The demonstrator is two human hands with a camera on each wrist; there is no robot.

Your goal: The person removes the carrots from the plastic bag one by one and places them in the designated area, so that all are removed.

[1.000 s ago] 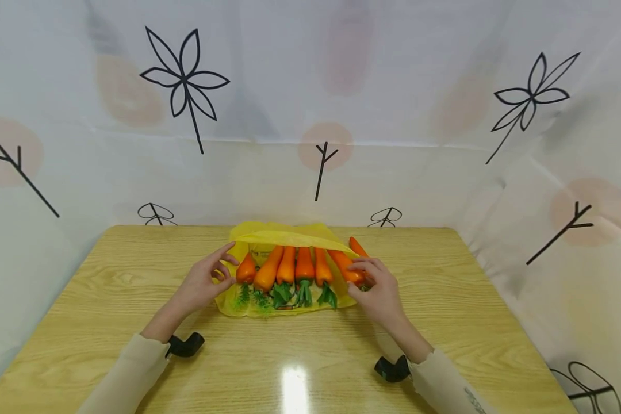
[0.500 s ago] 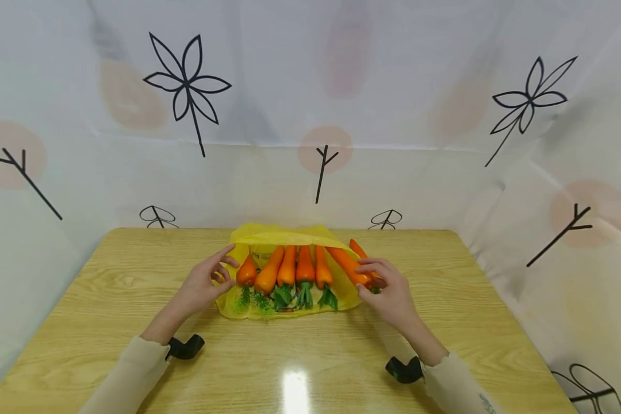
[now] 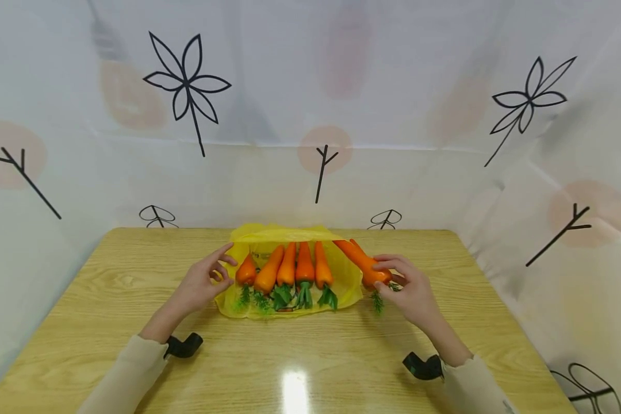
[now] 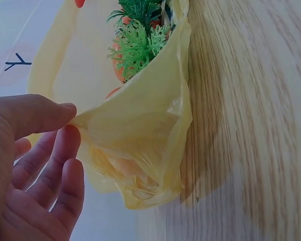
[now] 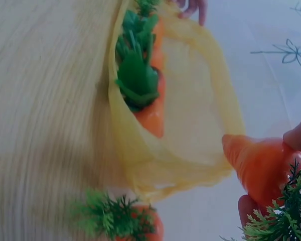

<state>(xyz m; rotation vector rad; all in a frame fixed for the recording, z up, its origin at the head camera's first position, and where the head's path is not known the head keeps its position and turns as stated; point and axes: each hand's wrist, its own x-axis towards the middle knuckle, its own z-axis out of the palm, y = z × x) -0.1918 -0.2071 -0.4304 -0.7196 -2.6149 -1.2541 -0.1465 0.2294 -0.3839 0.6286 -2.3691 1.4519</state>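
A thin yellow plastic bag (image 3: 349, 290) lies on its side with its mouth held wide. Inside it several orange carrots (image 3: 304, 267) are lined up, green tops toward the mouth. My left hand (image 3: 199, 286) pinches the bag's left edge between thumb and index finger, stretching the film. At the bag's right side, my right hand (image 3: 411, 290) grips a carrot (image 5: 263, 163) by its thick end, near its feathery leaves; its pointed end is toward the bag opening. Another leafy carrot (image 5: 150, 223) lies just outside the bag, partly hidden by the held one in the head view.
Everything stands on a light wood table (image 3: 290, 356), the bag near its far edge. A white cloth (image 3: 269, 184) with drawn plants hangs behind and around the table. Black wrist mounts (image 3: 423, 366) stick out below both hands.
My right hand has moved right and drawn its carrot rightward from the bag's mouth to past its right edge. The left hand stays at the bag's edge.
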